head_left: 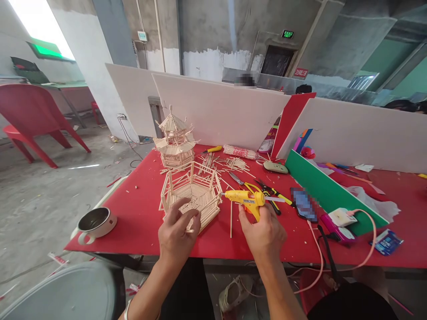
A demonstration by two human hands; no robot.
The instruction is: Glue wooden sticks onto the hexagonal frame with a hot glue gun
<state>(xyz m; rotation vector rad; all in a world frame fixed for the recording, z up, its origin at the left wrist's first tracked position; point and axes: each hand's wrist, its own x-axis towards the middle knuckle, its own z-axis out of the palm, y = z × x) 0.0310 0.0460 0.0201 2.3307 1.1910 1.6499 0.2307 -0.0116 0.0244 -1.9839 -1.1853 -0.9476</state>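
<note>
My right hand [265,233] is wrapped round the grip of a yellow hot glue gun [245,198], whose nozzle points left at the rim of a hexagonal stick frame [195,191]. My left hand [176,231] rests on the near edge of that frame, fingers pinched on its sticks. A single loose stick [231,220] lies upright on the red table [133,213] between my hands. Behind the frame stands a finished stick pagoda [175,140].
Scissors and pliers [263,189], loose sticks [213,164] and a stick bundle [240,152] lie behind the gun. A metal cup [95,221] sits at the left edge. White boards [220,109] and a green board [327,191] wall the table; cables [333,258] trail right.
</note>
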